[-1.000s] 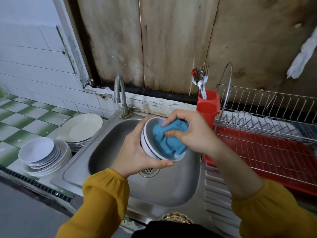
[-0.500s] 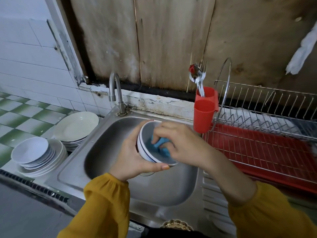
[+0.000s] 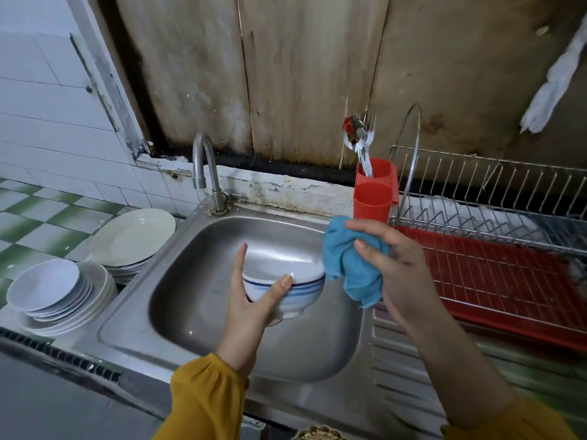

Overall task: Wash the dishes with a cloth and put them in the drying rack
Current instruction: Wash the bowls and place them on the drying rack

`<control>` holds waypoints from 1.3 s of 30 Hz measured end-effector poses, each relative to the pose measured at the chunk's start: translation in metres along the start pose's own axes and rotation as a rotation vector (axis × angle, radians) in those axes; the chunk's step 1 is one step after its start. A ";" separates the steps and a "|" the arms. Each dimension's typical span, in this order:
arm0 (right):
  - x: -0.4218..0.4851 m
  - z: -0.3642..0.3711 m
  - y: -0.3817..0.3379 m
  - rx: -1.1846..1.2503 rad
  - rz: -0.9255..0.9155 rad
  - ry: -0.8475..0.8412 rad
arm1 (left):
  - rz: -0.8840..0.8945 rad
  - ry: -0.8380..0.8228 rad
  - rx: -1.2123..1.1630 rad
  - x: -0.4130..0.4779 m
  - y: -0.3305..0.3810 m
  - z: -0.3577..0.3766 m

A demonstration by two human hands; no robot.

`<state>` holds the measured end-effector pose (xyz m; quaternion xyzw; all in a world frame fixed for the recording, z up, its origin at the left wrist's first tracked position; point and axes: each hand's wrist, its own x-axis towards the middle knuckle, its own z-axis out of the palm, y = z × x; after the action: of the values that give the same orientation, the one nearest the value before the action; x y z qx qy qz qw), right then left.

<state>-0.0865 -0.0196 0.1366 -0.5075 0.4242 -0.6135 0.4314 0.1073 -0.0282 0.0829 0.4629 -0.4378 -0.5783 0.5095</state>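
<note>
My left hand [image 3: 251, 300] grips bowl [image 3: 286, 289] over sink [image 3: 190, 300]. My right hand [image 3: 397, 268] clutches cloth [image 3: 349, 262] at bowl's 3 o'clock. Bowl not yet in drying rack [image 3: 492, 239], further toward 3 o'clock. Plate stacks [image 3: 127, 239] at 9 o'clock likely unwashed.

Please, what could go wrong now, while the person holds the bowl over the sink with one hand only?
1. The left hand holds the bowl near its rim only, thumb against fingers, above the sink; if wet, it may slip and chip.
2. The right hand holds the cloth close to the red cutlery holder; moving toward the drying rack might knock it.
</note>
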 end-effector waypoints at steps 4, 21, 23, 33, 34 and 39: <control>-0.019 -0.014 0.008 -0.587 -0.414 0.028 | -0.294 -0.038 -0.303 -0.005 0.005 0.019; -0.090 -0.085 0.025 -1.465 -0.576 0.249 | -0.735 -0.462 -0.245 -0.035 0.010 0.108; -0.092 -0.099 0.024 -1.469 -0.574 0.314 | -0.664 -0.507 -0.136 -0.036 0.007 0.117; -0.074 -0.137 0.067 -0.854 0.032 0.472 | -0.254 -0.405 0.222 -0.008 -0.037 0.169; -0.072 -0.136 0.069 -0.817 0.055 0.483 | -0.248 -0.382 0.248 -0.003 -0.038 0.174; -0.064 -0.141 0.053 -0.515 0.053 0.616 | -0.211 -0.416 0.170 0.022 -0.022 0.179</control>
<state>-0.2133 0.0391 0.0523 -0.3805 0.6864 -0.5992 0.1584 -0.0736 -0.0419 0.0928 0.4181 -0.5296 -0.6723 0.3045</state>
